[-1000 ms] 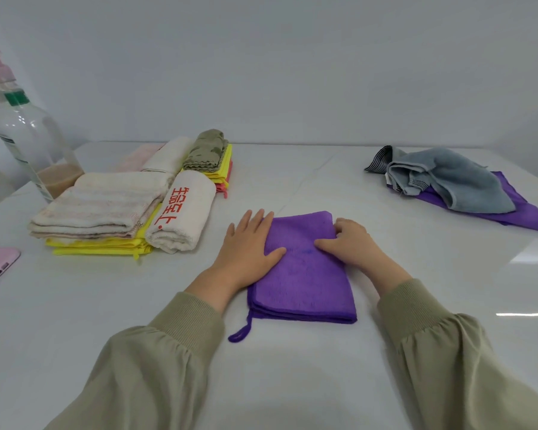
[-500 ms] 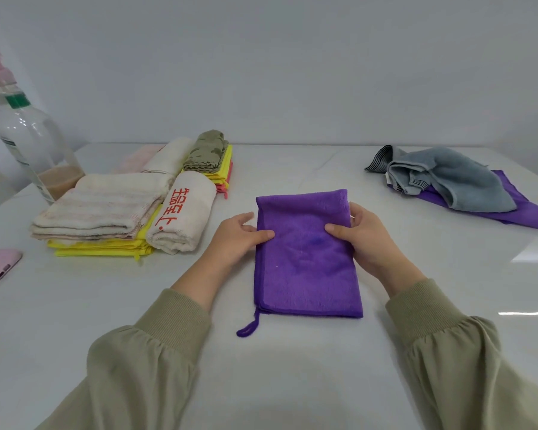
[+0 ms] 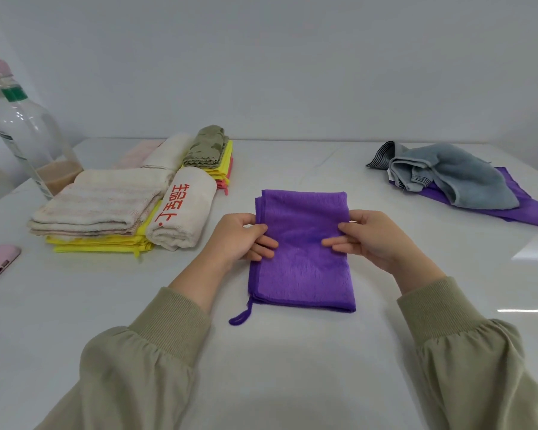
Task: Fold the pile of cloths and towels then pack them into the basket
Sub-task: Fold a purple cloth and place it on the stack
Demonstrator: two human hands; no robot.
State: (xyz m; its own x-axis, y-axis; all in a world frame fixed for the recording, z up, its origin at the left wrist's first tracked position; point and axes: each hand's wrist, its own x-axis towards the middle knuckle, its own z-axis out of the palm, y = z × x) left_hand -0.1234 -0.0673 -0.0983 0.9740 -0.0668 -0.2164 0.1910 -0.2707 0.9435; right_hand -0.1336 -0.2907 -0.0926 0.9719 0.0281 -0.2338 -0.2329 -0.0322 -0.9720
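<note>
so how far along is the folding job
Done: a stack of towels sits folded at the left. In hand: the left hand and right hand pinch the folded purple cloth by its sides. To do: the grey cloth and second purple cloth under it lie unfolded; no basket is in view.

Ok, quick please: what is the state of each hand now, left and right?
Left hand: holding the left edge of the folded purple cloth.
Right hand: holding the right edge of the same cloth.
</note>
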